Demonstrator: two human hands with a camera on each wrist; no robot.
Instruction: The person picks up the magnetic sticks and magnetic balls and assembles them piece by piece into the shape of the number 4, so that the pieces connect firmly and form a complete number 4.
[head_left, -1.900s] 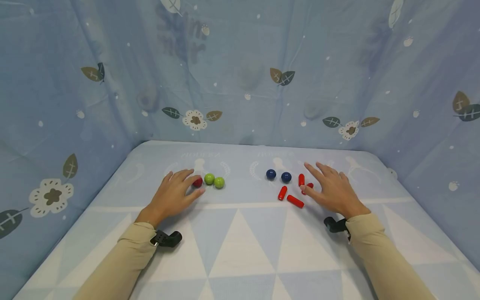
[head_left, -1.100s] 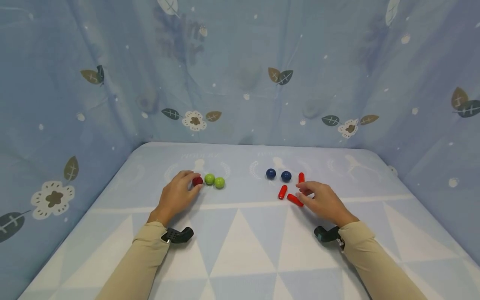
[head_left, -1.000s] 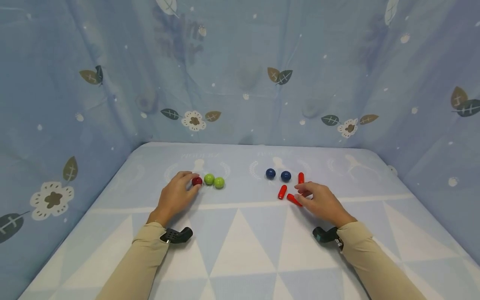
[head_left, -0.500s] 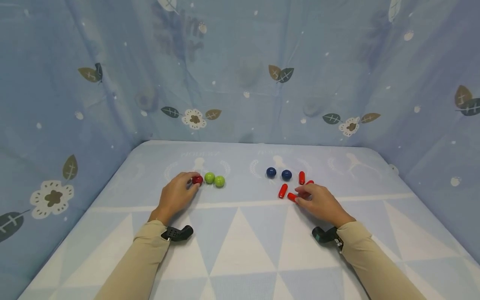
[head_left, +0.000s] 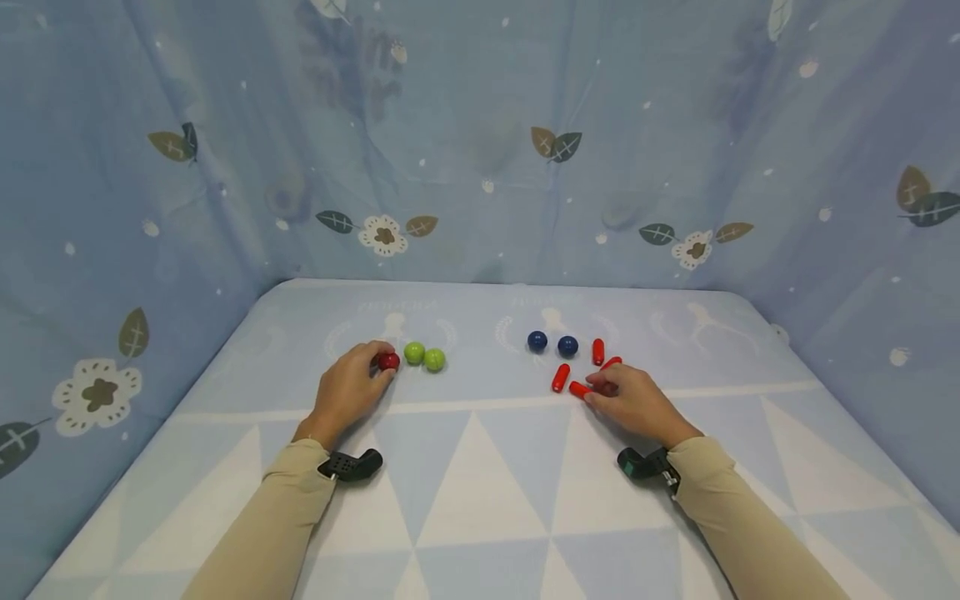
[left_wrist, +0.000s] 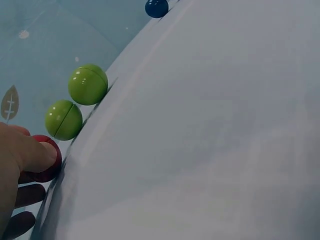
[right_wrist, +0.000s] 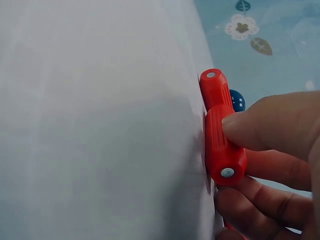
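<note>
At the left of the head view my left hand (head_left: pixel 351 390) pinches a glossy dark red ball (head_left: pixel 389 361); the left wrist view shows the thumb against the red ball (left_wrist: pixel 50 162). Two green balls, a nearer one (head_left: pixel 434 360) and a farther one (head_left: pixel 414 352), sit just right of it. On the right, my right hand (head_left: pixel 637 402) pinches a short red ribbed cylinder (head_left: pixel 578 389), its thumb on the ribs of the red cylinder (right_wrist: pixel 218 135), which has a metal pin in its end. Another red cylinder (head_left: pixel 611 362) lies beyond the fingers, partly hidden.
Two more red cylinders, one to the left (head_left: pixel 561 377) and one farther back (head_left: pixel 597 351), lie near the right hand. Two dark blue balls, left (head_left: pixel 537 341) and right (head_left: pixel 567 346), rest behind them. A patterned cloth (head_left: pixel 480 492) covers the table; blue curtains (head_left: pixel 480 125) surround it.
Both hands have come from hovering with spread fingers to holding things: the left fingers and thumb onto the red ball, the right moving left and nearer onto a red cylinder.
</note>
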